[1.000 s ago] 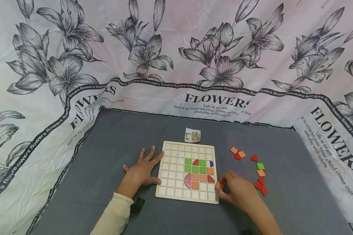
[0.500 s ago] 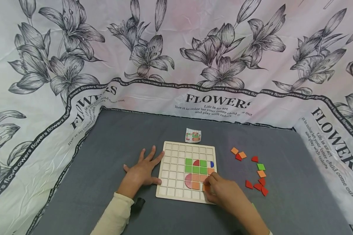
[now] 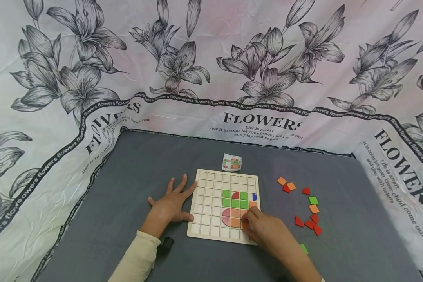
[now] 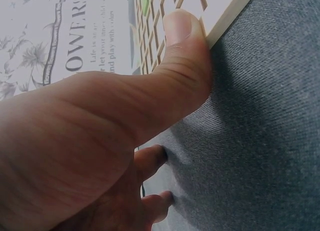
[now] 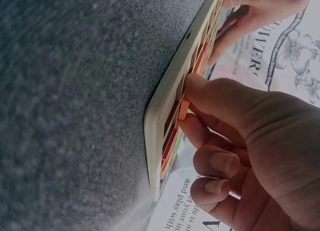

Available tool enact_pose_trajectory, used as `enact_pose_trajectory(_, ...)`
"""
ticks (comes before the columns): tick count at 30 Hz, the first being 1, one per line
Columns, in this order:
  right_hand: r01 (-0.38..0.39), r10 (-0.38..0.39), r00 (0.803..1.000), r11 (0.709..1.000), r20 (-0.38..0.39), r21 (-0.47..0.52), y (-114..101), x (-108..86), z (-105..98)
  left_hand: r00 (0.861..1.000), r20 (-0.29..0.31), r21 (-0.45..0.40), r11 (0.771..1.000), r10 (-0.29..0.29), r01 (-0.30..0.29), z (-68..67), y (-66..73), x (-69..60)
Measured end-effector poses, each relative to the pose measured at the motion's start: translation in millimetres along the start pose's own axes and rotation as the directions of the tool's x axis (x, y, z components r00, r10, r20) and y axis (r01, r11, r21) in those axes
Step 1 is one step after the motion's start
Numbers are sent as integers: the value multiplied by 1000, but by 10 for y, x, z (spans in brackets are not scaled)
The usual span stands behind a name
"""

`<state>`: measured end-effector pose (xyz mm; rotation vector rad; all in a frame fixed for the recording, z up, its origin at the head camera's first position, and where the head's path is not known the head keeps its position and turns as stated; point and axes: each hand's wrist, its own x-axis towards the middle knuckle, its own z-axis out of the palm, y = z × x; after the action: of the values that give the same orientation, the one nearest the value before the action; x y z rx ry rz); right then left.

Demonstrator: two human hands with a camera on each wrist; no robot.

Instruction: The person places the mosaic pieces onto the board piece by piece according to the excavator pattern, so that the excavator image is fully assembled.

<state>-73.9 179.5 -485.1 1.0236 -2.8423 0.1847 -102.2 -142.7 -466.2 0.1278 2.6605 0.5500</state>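
Pinching an orange tile (image 5: 184, 109) between thumb and forefinger, the right hand (image 3: 266, 227) works low over the board's right part, toward its near edge; its other fingers curl in. The tile lies directly within the grip, held by its edges, presumably so that its underside is free to meet the grid. Whether it is seated in a cell cannot be told, as the fingers cover it.

Beneath is the wooden board (image 3: 199, 198). Just left of the grip are flat orange squares (image 3: 234, 222) and, beyond them, a pink rounded shape (image 3: 226, 217). On the far side sit green squares (image 3: 235, 203) around a red quarter-round (image 3: 235, 195), with a blue piece (image 3: 254, 197) farther right. They fill neighbouring cells, apparently to make one figure.

At the board's left edge, the left hand (image 3: 167, 205) is spread, thumb on the near part of the rim and forefinger touching farther up, likely to steady it.

Farther out, a printed card (image 3: 232, 162) lies just past the far edge, probably for easy reference. Loose red pieces (image 3: 299, 221), orange ones (image 3: 313, 209) and green ones (image 3: 313, 200) lie on the grey cloth (image 3: 144, 156) to the right, within that hand's reach.
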Motion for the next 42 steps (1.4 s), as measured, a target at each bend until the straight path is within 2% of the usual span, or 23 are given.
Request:
enact_pose_trajectory(12, -41, 41, 998, 999, 42, -10, -24, 13, -25, 1000, -2, 4, 1000, 4, -4, -13, 17, 6)
enact_pose_trajectory(26, -68, 68, 997, 998, 43, 7, -7, 7, -6, 1000, 3, 10, 1000, 10, -10, -6, 18, 26)
enact_pose_trajectory(34, -114, 113, 993, 992, 32, 44, -17, -4, -16, 1000, 11, 13, 1000, 6, -6, 8, 0, 29)
enact_pose_trajectory(42, -220, 218, 976, 969, 30, 113, 120, -70, -124, 1000, 12, 15, 1000, -7, 7, 9, -6, 13)
